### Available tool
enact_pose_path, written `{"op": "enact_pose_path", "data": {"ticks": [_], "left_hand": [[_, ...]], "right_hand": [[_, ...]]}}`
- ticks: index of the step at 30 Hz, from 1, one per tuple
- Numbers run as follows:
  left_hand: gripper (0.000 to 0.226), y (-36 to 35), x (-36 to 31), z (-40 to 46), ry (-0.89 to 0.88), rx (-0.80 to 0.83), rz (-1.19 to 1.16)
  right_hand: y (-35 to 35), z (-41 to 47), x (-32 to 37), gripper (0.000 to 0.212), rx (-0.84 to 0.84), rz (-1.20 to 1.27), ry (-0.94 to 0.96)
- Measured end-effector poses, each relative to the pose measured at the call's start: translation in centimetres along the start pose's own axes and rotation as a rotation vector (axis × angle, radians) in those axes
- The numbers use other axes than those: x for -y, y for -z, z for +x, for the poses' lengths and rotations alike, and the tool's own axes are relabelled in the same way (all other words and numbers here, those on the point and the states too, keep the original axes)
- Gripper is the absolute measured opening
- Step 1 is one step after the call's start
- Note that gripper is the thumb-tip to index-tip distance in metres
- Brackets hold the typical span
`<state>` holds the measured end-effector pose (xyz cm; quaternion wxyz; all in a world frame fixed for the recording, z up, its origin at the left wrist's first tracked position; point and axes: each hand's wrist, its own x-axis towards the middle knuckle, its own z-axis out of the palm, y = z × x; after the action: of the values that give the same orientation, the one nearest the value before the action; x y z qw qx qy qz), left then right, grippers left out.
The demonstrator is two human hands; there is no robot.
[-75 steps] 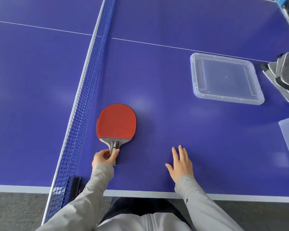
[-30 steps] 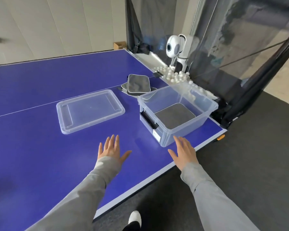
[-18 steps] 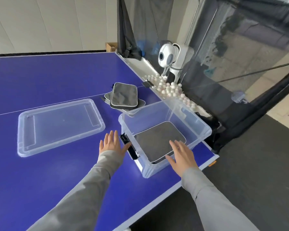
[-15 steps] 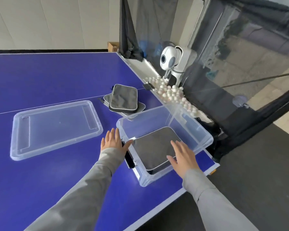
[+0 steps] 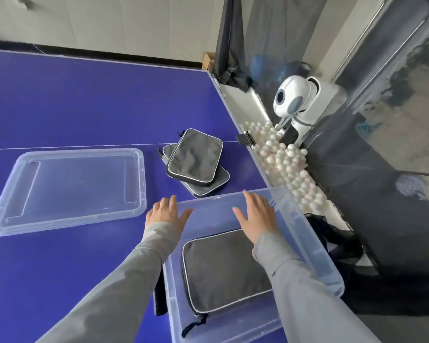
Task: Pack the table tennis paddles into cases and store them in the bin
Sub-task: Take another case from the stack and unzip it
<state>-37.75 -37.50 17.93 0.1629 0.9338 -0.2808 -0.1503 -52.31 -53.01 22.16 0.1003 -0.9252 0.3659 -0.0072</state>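
The left hand hovered with fingers spread and empty beside the bin; the right hand, likewise spread, reached over it. The stacked cases lay just beyond both sets of fingertips, long axis pointing away, roughly equally near either.

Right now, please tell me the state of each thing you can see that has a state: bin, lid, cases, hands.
bin: open, lid off, one case inside.
lid: lying flat on the table, left of the bin.
case in the bin: lying flat, appears zipped.
two cases on the table: stacked, beyond the bin.
left hand: fingers straight, holding nothing, at the bin's left rim.
right hand: fingers spread, holding nothing, over the bin.
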Motion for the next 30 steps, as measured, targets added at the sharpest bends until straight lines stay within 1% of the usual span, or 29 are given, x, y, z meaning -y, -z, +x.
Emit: {"op": "enact_pose_path", "data": {"ticks": [3,5,8,11,13,15,17,19,22,24,26,28,30], "left_hand": [[0.047,-0.5,-0.3,0.8,0.127,-0.04,-0.203],[0.039,-0.6,-0.4,0.9,0.179,-0.058,-0.27],[0.036,-0.5,-0.5,0.7,0.21,-0.098,-0.259],[0.035,-0.5,-0.7,0.8,0.235,-0.098,-0.214],[0.035,-0.5,-0.8,0.8,0.249,-0.104,-0.187],[0.036,-0.4,-0.9,0.7,0.259,-0.114,-0.17],[0.036,-0.3,-0.9,0.7,0.275,-0.115,-0.187],[0.038,-0.4,-0.6,0.8,0.311,-0.112,-0.231],[0.041,-0.4,-0.4,0.9,0.343,-0.093,-0.231],[0.041,-0.4,-0.5,0.8,0.334,-0.092,-0.207],[0.042,-0.3,-0.5,0.8,0.33,-0.093,-0.199],[0.042,-0.3,-0.5,0.7,0.326,-0.092,-0.193],[0.044,-0.2,-0.5,0.7,0.323,-0.089,-0.188]], "right_hand": [[-0.2,6.1,-0.4,0.051,-0.029,0.03,-0.005],[-0.7,10.2,-0.2,0.046,-0.009,0.057,-0.024],[-2.0,15.8,1.0,0.049,0.102,0.105,-0.076],[-4.1,19.9,2.2,0.06,0.264,0.118,-0.172],[-5.9,21.7,2.8,0.067,0.359,0.17,-0.249],[-7.6,22.9,3.3,0.073,0.425,0.183,-0.287],[-9.0,23.6,3.6,0.075,0.45,0.161,-0.271],[-10.1,24.2,3.8,0.077,0.436,0.121,-0.249],[-10.9,24.7,4.0,0.076,0.402,0.137,-0.285],[-11.0,24.8,4.4,0.078,0.348,0.213,-0.339],[-10.8,24.8,4.9,0.08,0.265,0.332,-0.434],[-10.3,24.7,5.3,0.07,0.203,0.443,-0.462],[-9.6,24.6,5.7,0.059,0.17,0.555,-0.448]]}}
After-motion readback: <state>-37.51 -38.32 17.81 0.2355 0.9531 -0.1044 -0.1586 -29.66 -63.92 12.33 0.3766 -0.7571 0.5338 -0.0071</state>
